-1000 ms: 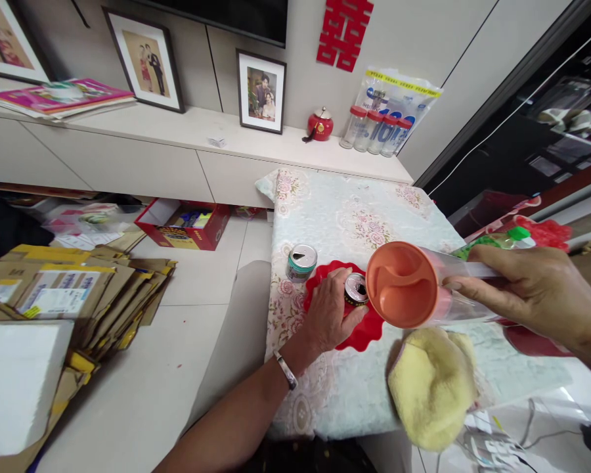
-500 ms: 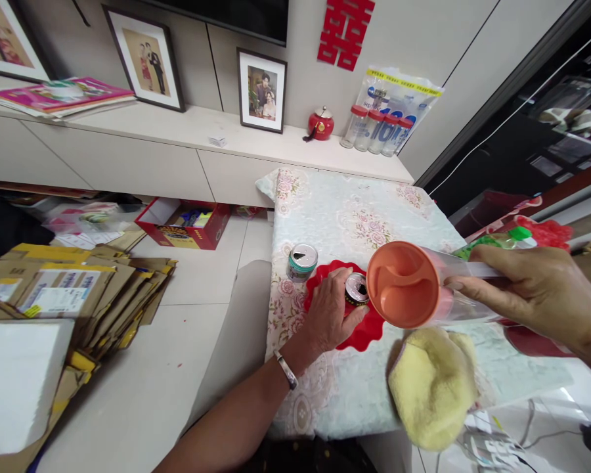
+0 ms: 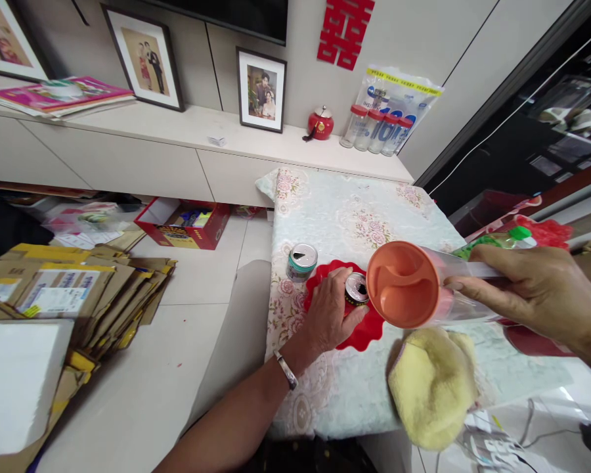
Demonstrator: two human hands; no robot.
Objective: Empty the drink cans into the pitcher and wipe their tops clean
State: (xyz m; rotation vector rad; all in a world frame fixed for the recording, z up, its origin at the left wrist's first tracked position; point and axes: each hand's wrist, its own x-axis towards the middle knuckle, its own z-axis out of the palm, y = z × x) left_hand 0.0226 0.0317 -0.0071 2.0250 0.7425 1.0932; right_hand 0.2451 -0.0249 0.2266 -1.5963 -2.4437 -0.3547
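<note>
My left hand (image 3: 331, 309), with a silver bracelet at the wrist, is wrapped round an opened can (image 3: 357, 288) that stands on a red scalloped plate (image 3: 367, 334). My right hand (image 3: 512, 282) grips the handle of a clear pitcher (image 3: 453, 282), which is tipped left. Its orange lid (image 3: 402, 284) faces me, the left edge right beside the can's top. No liquid can be made out between them. A second can (image 3: 302, 263), green-banded, stands left of the plate.
A yellow cloth (image 3: 433, 387) lies on the near part of the flowered tablecloth (image 3: 329, 217). Glass jars (image 3: 369, 131) and a red pot (image 3: 320, 123) stand on the cabinet. Flattened cardboard (image 3: 118, 295) is at the left, and a green-capped bottle (image 3: 519, 236) at the right.
</note>
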